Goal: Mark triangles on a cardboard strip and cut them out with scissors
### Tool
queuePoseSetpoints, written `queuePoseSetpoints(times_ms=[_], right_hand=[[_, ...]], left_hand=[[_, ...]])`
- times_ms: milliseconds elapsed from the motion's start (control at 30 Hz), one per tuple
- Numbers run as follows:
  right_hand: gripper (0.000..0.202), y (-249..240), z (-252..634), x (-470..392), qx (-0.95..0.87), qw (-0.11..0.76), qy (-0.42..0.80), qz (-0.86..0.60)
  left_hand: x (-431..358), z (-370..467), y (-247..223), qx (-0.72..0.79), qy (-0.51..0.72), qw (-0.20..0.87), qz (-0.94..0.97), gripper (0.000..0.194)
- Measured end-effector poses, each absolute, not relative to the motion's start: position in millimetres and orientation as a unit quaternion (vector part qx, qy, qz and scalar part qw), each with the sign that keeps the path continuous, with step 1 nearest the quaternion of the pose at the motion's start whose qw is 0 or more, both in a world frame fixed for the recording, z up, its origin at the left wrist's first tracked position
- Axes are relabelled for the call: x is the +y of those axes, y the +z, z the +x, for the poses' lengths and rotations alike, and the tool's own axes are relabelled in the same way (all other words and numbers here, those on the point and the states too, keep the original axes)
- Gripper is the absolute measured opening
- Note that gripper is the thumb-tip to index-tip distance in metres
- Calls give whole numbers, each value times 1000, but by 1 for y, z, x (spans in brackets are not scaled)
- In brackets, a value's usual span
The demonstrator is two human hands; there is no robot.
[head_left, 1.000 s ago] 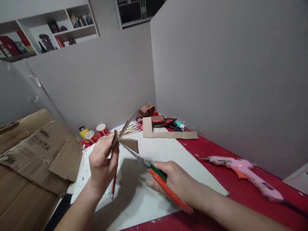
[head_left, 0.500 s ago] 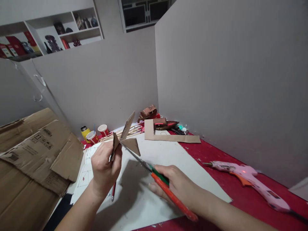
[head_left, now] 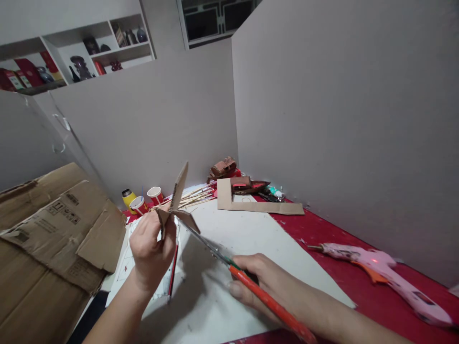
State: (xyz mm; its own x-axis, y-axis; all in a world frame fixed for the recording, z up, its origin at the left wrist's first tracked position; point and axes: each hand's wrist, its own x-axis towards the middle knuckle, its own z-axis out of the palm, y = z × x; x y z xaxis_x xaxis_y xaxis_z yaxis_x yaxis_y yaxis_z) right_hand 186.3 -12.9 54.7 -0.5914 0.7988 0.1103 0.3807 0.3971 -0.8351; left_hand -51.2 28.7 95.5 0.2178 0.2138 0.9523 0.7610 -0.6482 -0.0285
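Note:
My left hand [head_left: 152,241] is closed around a small cardboard piece [head_left: 180,186] with several pointed blades fanning out like a propeller. Its lower part is hidden by my fingers. In my right hand [head_left: 258,282] is a pair of long-bladed shears [head_left: 254,289] with straight red and green handles. The blade tips touch or nearly touch the middle of the cardboard piece, where its blades meet; whether they grip it I cannot tell. Under my left hand, a dark red pencil [head_left: 172,274] lies on the white paper sheet [head_left: 287,258].
At right, a pink glue gun [head_left: 387,279] with a lit red light lies on the red tabletop [head_left: 376,315]. An L-shaped cardboard strip [head_left: 265,208], wooden sticks [head_left: 190,197], paper cups [head_left: 155,195] and a yellow bottle [head_left: 128,198] stand farther back. A large cardboard box [head_left: 53,239] fills the left.
My left hand has shifted slightly left with the cardboard piece, which has turned. My right hand and the shears have moved a little lower and right. The view has shifted slightly.

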Motion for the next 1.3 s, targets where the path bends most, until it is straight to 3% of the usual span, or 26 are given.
queuePoseSetpoints(times_ms=[233, 433, 533, 700, 800, 967, 1300], right_hand=[[40, 46, 181, -13, -800, 271, 381, -376], [38, 43, 176, -16, -803, 285, 332, -404], [37, 43, 175, -14, -798, 304, 270, -446], [37, 39, 179, -6, -802, 304, 148, -492], [35, 35, 183, -4, -812, 293, 78, -499], [39, 33, 191, 0, -818, 283, -3, -501], [52, 36, 216, 14, -810, 278, -150, -494]], left_hand=[[30, -56, 100, -352, -572, 259, -694, 11], [25, -50, 96, -402, -584, 163, -686, 11], [22, -50, 100, -451, -589, 45, -669, 13], [19, -53, 113, -448, -556, -296, -634, 17], [21, -54, 116, -433, -530, -379, -623, 17], [25, -58, 117, -417, -510, -378, -650, 19], [43, -93, 119, -461, -363, -159, -794, 28]])
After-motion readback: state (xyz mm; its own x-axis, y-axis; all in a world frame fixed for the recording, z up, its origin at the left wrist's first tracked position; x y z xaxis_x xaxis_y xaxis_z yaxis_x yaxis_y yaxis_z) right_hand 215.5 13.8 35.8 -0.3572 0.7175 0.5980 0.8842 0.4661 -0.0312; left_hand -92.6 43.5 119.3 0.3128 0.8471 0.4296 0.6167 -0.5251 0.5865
